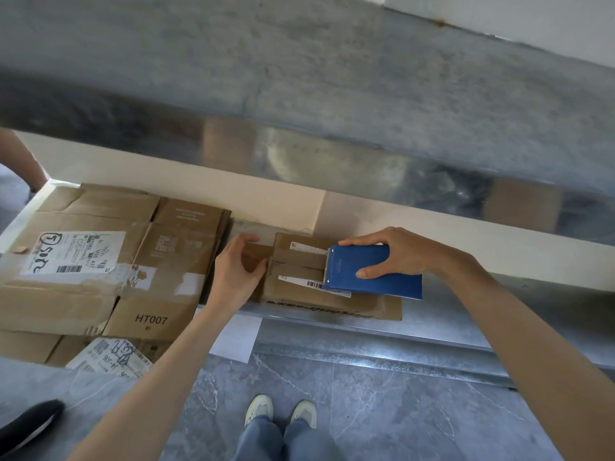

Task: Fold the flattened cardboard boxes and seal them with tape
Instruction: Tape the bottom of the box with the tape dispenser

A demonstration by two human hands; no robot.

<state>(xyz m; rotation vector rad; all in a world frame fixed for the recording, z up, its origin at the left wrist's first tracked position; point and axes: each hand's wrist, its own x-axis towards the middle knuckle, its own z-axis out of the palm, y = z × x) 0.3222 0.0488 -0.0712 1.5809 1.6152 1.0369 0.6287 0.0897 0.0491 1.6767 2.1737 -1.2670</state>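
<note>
Centre frame, the left hand is gripping the small brown cardboard box at its end, while the right hand is clasping the blue tape dispenser on top of it.

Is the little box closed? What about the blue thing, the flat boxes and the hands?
small box: folded up, top flaps closed; tape over the seam cannot be told.
blue tape dispenser: lying on the small box's top, toothed edge at the seam.
flattened boxes: flat, piled to the left.
left grip: holds the small box's left end.
right grip: holds the blue tape dispenser from above.
</note>
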